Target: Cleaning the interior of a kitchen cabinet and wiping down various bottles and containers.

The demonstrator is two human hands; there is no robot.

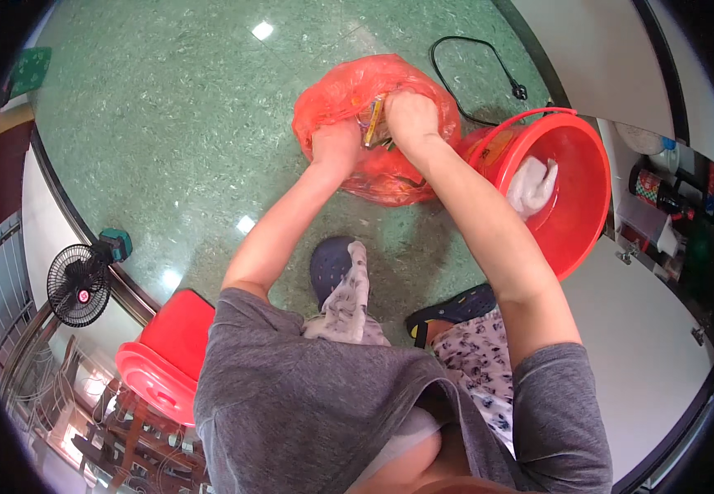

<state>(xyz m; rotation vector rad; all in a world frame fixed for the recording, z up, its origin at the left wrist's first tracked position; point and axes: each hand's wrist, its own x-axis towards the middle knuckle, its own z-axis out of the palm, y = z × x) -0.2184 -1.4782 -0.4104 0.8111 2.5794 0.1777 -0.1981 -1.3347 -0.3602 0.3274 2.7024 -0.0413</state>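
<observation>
A red plastic bag [388, 68] stands on the green floor with its mouth spread. Both hands reach into it. My left hand [336, 145] is inside the left part of the mouth, its fingers hidden by the plastic. My right hand [412, 117] is bent down at the right of the opening, with its fingertips out of sight. Between the hands lies a yellow-edged printed packet [373, 123], close to the right fingers; whether it is gripped cannot be seen. To the right of the bag, a red bucket [604, 179] is tipped towards me, with a white crumpled cloth or bag [531, 185] inside.
A black power cord [456, 38] with a plug lies behind the bag and bucket. At the left stand a small black fan [78, 285] and a red stool or lidded bin [178, 327]. An open white cabinet door [635, 370] and shelves with a dark bottle [656, 188] are at the right.
</observation>
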